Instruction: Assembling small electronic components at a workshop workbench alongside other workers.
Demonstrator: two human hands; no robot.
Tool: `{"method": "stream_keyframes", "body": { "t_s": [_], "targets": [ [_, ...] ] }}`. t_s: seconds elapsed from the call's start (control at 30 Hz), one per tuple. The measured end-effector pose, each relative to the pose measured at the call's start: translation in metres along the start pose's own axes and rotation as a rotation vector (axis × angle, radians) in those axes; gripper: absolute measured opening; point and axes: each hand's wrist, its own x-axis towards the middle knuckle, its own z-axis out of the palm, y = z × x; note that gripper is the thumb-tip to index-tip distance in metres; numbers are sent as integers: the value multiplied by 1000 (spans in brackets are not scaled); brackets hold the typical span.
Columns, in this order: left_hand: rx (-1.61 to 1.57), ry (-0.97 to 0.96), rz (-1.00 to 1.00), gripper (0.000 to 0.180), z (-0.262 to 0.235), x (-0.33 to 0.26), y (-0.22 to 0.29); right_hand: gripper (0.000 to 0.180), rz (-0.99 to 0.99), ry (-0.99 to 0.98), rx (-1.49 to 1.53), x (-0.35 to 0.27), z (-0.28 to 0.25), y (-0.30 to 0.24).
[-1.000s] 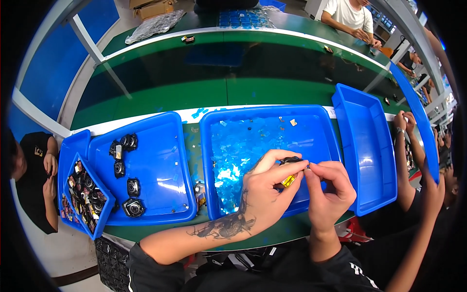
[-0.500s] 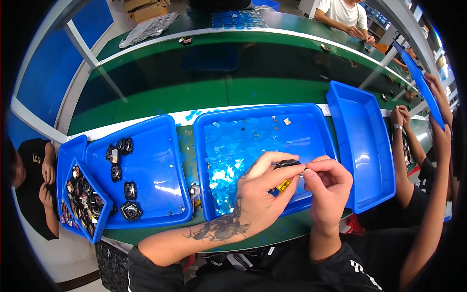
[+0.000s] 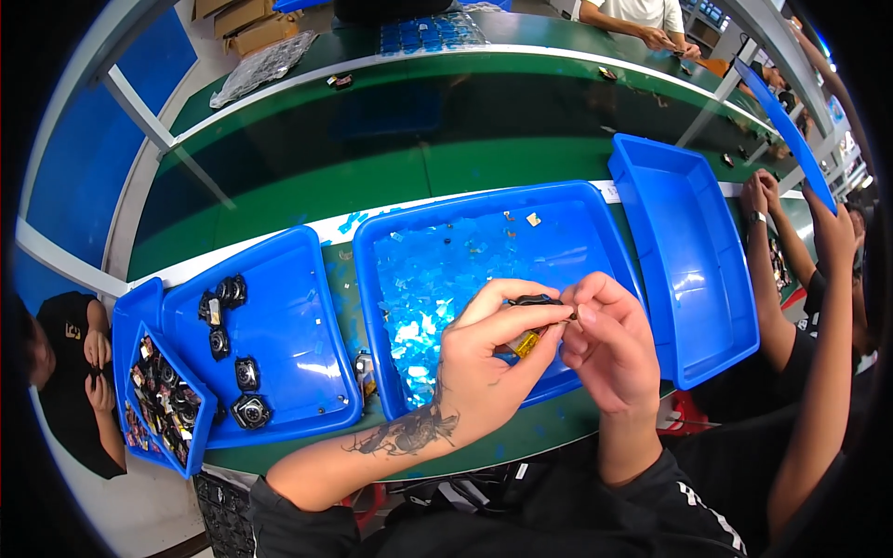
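Above a wide blue tray, my left hand is closed around a small black device. A yellow part of it shows below my fingers. The fingers of my right hand are pinched together at the device's right end, beside my left fingertips. Something tiny and dark sits at that pinch, too small to name. Scraps of shiny blue film cover much of the tray's left side, beneath and beyond my left hand.
To the left, a blue tray holds several black watch-like devices. A smaller tilted bin is piled with small parts. Another blue tray stands at right. People sit on both sides and across the green bench; one person's arm is close on the right.
The view has shifted a little. My right hand has turned slightly, with its fingers bunched closer to the device. My left hand keeps its hold.
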Motion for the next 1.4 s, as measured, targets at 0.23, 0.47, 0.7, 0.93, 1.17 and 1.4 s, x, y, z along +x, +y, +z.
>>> {"method": "stream_keyframes", "body": {
  "t_s": [0.23, 0.47, 0.7, 0.93, 1.17, 1.4],
  "targets": [
    [-22, -21, -52, 19, 0, 1, 0, 16, -136, -11, -212, 1, 4, 0],
    [-281, -47, -187, 46, 1, 7, 5, 19, -258, 62, -442, -1, 0, 0],
    [-168, -112, -174, 65, -16, 9, 4, 21, -139, -29, -586, 13, 7, -5],
    [337, -70, 345, 71, -31, 15, 12, 17, -175, -46, -773, 33, 4, -24],
    [903, -272, 293, 24, -156, -6, 71, 15, -148, -47, -1128, 181, 27, -30],
    [1230, -359, -18, 65, -159, -86, 37, 8, -10, -11, -1228, 270, 3, 8]
  ]
}}
